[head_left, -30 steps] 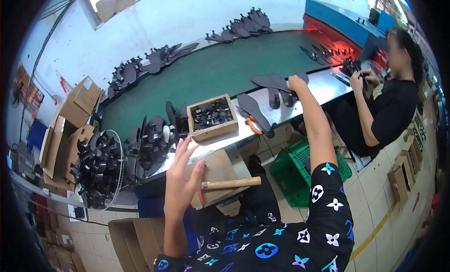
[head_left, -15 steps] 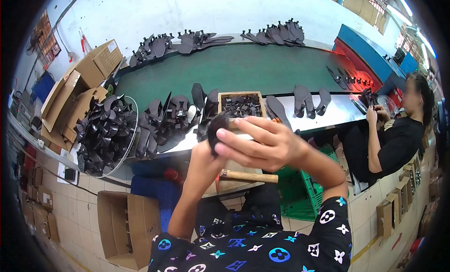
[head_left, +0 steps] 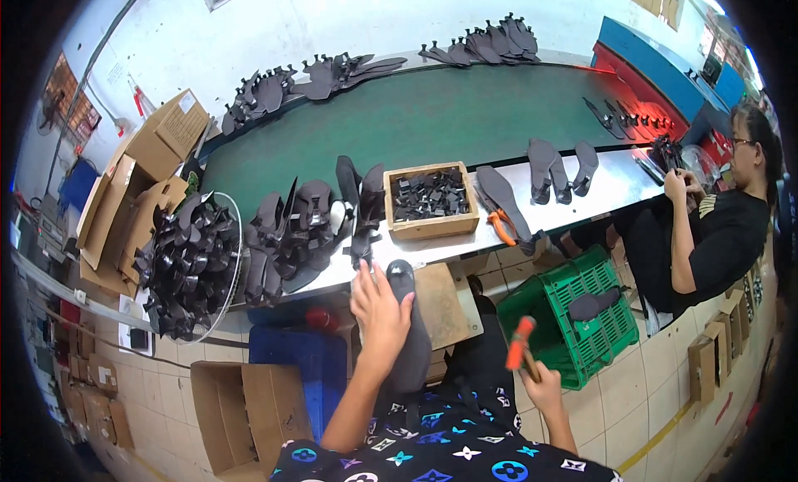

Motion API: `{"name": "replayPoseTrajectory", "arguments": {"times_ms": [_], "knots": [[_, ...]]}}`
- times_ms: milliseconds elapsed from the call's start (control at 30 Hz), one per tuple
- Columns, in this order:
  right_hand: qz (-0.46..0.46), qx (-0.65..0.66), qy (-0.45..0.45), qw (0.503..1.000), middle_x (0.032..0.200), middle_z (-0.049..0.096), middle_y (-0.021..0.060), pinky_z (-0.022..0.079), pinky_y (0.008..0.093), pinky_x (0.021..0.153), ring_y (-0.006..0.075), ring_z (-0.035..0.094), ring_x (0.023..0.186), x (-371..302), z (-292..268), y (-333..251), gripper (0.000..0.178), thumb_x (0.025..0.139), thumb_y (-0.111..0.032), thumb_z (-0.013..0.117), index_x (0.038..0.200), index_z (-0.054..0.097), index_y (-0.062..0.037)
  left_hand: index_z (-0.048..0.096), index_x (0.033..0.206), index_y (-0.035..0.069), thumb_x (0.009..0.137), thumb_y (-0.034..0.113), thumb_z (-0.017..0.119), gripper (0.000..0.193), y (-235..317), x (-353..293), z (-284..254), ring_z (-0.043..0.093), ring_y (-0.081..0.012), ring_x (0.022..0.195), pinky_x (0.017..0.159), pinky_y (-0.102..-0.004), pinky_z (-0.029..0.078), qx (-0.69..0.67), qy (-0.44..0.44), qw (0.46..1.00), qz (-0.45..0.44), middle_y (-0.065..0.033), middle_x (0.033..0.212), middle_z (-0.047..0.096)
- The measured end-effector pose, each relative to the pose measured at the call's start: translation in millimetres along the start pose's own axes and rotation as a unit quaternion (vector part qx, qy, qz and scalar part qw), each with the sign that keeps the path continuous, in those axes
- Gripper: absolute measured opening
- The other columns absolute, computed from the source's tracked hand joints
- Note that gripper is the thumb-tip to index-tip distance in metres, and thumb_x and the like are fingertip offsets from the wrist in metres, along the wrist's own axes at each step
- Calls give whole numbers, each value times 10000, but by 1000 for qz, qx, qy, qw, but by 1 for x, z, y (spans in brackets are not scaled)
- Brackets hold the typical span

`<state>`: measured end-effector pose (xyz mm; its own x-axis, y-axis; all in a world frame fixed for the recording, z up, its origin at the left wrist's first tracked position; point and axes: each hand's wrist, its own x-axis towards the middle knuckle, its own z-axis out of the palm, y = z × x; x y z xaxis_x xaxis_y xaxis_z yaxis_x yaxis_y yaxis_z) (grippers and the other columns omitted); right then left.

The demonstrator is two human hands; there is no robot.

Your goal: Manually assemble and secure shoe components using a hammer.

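Observation:
My left hand [head_left: 380, 314] is open, fingers stretched out and thumb apart, against the left side of a dark grey shoe sole [head_left: 410, 336]. A shiny black heel part [head_left: 400, 272] tops its far end. The sole slants from my lap toward the bench, beside a wooden board [head_left: 443, 303]; the hand hides part of its left edge. Off to the right, my right hand [head_left: 546, 388] is closed round the wooden handle of a hammer [head_left: 521, 342], whose orange-red head points up in front of the green crate.
A wooden box [head_left: 432, 224] of small black parts and orange-handled pliers [head_left: 502, 226] are on the metal bench. Heeled soles [head_left: 287, 237] and a wire basket [head_left: 238, 270] of heels are left. A green crate [head_left: 573, 316] stands right, near a seated co-worker [head_left: 706, 224]. Behind runs a green belt [head_left: 366, 125].
My hands have parted from the dark piece held up between them. The right has taken the hammer off the board and moved right; the left has lowered to the sole.

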<state>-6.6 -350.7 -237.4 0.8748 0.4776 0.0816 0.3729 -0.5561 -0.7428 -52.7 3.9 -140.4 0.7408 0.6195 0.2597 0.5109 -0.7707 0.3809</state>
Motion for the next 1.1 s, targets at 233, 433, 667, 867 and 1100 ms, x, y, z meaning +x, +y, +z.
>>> {"name": "replayPoseTrajectory", "arguments": {"times_ms": [233,433,667,867,1100], "knots": [[315,377,42,870,481,462,-10,301,272,335,83,409,334,-4,-7,0,286,998,-225,634,800,622,-18,661,1078,38,875,57,640,205,13,158,21,622,-295,1054,871,-416,510,46,89,964,245,-121,1095,667],[265,330,32,906,509,457,-47,254,258,369,49,390,368,45,-10,-9,288,1008,-232,622,820,645,-15,734,846,48,815,92,692,68,12,235,47,717,-338,921,773,-440,566,206,-145,938,240,-181,924,726],[117,429,-9,896,513,465,-69,243,251,373,26,381,374,91,-10,-42,259,1000,-211,631,811,656,-36,737,909,31,827,60,676,107,-7,238,42,694,-343,929,796,-431,566,199,-197,902,329,-156,933,706],[-5,349,-9,937,660,608,-15,399,251,562,37,486,612,119,-23,-76,236,972,-138,631,1133,726,6,745,880,59,837,99,666,98,-15,228,39,694,-315,906,748,-423,568,165,-78,908,377,-121,865,706],[11,479,-53,876,658,582,-21,306,213,420,21,431,469,139,-43,-135,267,992,-114,617,1232,679,-12,763,961,-1,888,170,731,189,17,178,-25,687,-206,720,657,-323,519,-177,11,964,200,-111,809,739]]}}
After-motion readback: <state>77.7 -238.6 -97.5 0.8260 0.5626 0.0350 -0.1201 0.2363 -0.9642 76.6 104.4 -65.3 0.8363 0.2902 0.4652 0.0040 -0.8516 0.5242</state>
